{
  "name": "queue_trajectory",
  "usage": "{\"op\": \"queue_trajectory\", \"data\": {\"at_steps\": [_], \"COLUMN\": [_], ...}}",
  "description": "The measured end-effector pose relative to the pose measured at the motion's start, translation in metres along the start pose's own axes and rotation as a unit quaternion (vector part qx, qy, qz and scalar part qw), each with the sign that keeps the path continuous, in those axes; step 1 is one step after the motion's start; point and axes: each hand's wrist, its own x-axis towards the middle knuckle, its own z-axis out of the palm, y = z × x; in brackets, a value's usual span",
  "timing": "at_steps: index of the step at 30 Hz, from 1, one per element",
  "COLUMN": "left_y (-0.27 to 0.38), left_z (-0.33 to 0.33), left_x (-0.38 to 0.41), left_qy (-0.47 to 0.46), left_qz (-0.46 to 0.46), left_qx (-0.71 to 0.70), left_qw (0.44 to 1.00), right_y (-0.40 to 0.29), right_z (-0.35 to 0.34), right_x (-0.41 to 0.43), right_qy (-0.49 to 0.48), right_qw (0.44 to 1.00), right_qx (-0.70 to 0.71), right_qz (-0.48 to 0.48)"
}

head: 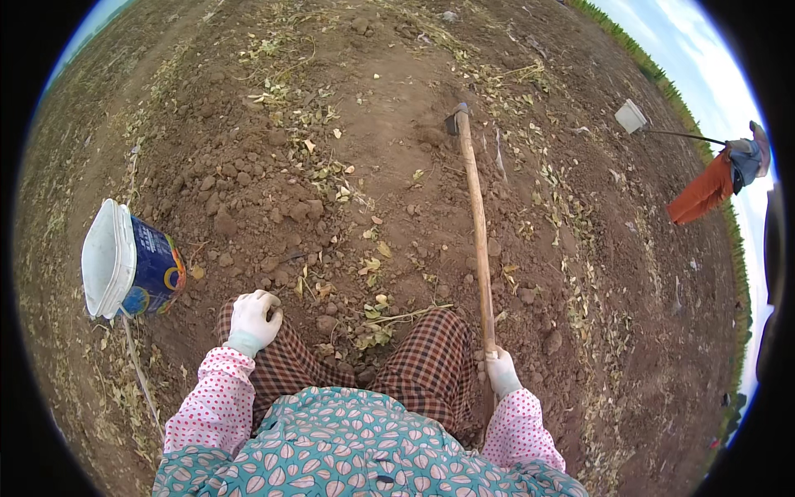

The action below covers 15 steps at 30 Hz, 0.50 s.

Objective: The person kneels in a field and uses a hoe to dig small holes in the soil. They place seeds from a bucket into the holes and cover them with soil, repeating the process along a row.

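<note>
My right hand (502, 373), in a white glove, is closed around the wooden handle (478, 230) of a hoe beside my right knee. The handle reaches away from me, and its dark metal head (452, 123) rests on the soil at the far end. My left hand (253, 320), also gloved in white, lies loosely curled on my left knee (292, 348), with a gap between thumb and fingers. Nothing shows in it; its underside is hidden. Between my checked trouser legs lie clods and withered leafy stems (376, 335).
A plastic bucket (152, 267) with a blue printed side stands on the left, a pale strip or cord (140, 373) trailing from it. Brown soil (397, 143) holds clods and dry vines (577, 248). At far right, a person (714, 180) holds a pole near a white bucket (630, 116).
</note>
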Motion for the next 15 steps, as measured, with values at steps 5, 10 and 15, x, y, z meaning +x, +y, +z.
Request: {"op": "queue_trajectory", "data": {"at_steps": [5, 10, 15], "left_y": [-0.001, -0.004, -0.009], "left_z": [-0.003, -0.001, 0.005], "left_x": [-0.003, -0.006, -0.007], "left_qy": [0.005, 0.021, 0.004], "left_qz": [0.000, -0.002, -0.009], "left_qx": [0.034, 0.021, 0.011], "left_qw": [0.999, 1.000, 1.000], "right_y": [-0.049, -0.104, -0.182], "right_z": [0.022, 0.017, 0.006], "right_x": [-0.087, -0.067, -0.037], "right_qy": [-0.037, -0.023, 0.040], "right_qw": [0.989, 0.988, 0.980], "right_qx": [0.135, 0.145, 0.106], "right_qz": [0.038, -0.039, -0.165]}}
